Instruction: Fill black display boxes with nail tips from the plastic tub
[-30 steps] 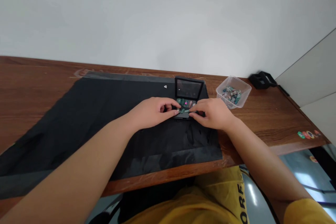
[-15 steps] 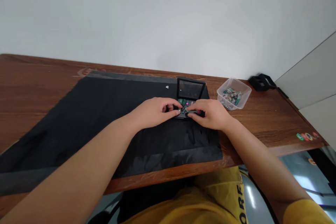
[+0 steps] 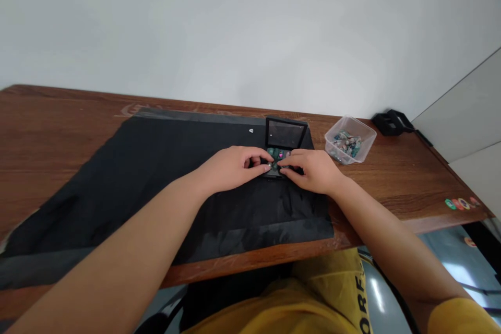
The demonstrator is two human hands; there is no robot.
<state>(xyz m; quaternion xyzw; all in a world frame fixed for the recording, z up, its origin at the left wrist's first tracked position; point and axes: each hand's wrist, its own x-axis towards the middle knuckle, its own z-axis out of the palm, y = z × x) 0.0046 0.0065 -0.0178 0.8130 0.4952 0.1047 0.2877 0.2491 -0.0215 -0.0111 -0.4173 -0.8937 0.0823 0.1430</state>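
Note:
A small black hinged case (image 3: 287,133) stands on the black mat with its lid raised. Several dark green, stone-like pieces (image 3: 276,153) and a tiny pink one (image 3: 281,155) lie in its lower half. My left hand (image 3: 235,167) is at the case's left side, fingers curled, with thumb and index tips close together over the small pieces. From the right, my right hand (image 3: 311,168) reaches in with thumb and index nearly pinched. Whatever lies between the fingertips of either hand is too small and hidden to name.
A clear plastic tub (image 3: 366,148) of small wrapped items sits to the right. Behind it is a black holder (image 3: 392,122). A small whitish piece (image 3: 251,130) rests on the black mat (image 3: 176,138), left of the lid. Round stickers (image 3: 457,204) mark the table's right edge.
My right fingertips have shifted slightly within the case, and a green piece between the hands shows less. The left hand keeps nearly the same place. The whole view has moved slightly.

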